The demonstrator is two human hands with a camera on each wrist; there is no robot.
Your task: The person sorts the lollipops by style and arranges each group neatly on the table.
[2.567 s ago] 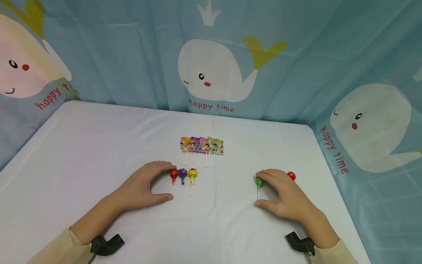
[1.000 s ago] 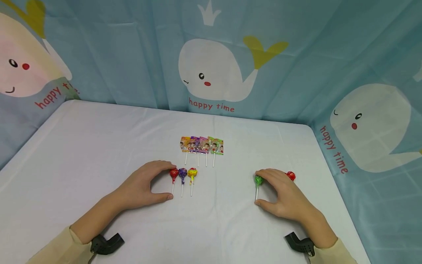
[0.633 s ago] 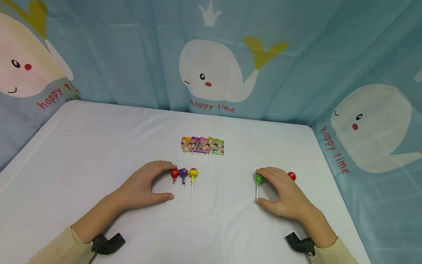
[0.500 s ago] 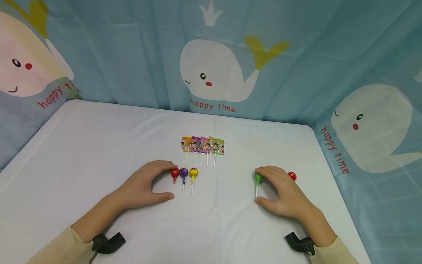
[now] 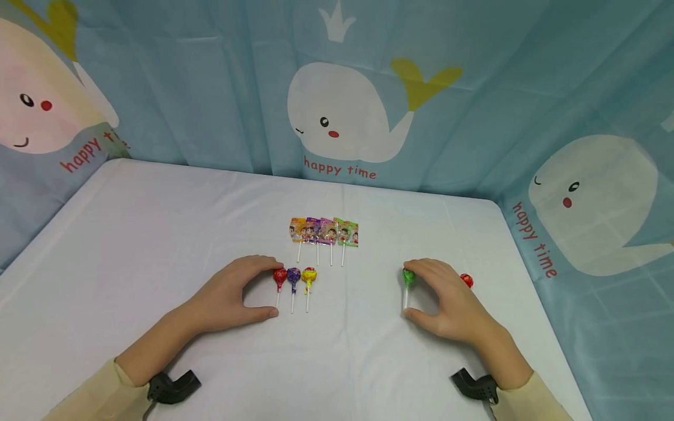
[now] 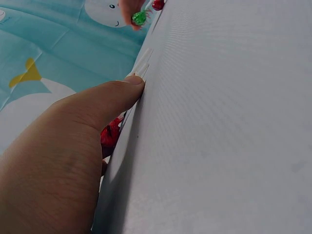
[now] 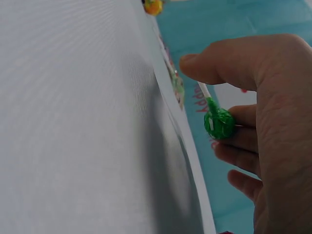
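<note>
In the head view my left hand (image 5: 223,301) rests on the table, fingertips at the head of a red lollipop (image 5: 279,276) and thumb by its stick end. The left wrist view shows the thumb close over the sticks, with the red wrapper (image 6: 111,134) partly hidden behind it. Beside that lollipop lie a purple lollipop (image 5: 293,275) and a yellow lollipop (image 5: 309,275), sticks toward me. Farther right, my right hand (image 5: 450,301) holds a green lollipop (image 5: 408,278) lengthwise, fingers at its head and thumb at the stick end; the right wrist view shows it raised off the cloth.
Behind the row, several flat-wrapped lollipops (image 5: 323,231) overlap side by side on the white-covered table (image 5: 158,234). Another red lollipop (image 5: 466,280) lies just beyond my right hand, partly hidden by it. A blue whale-print curtain (image 5: 210,105) borders the table's far edge and sides.
My right hand has shifted slightly left and away from me with the green lollipop, which has come up off the table. My left hand and the row beside it have stayed in place.
</note>
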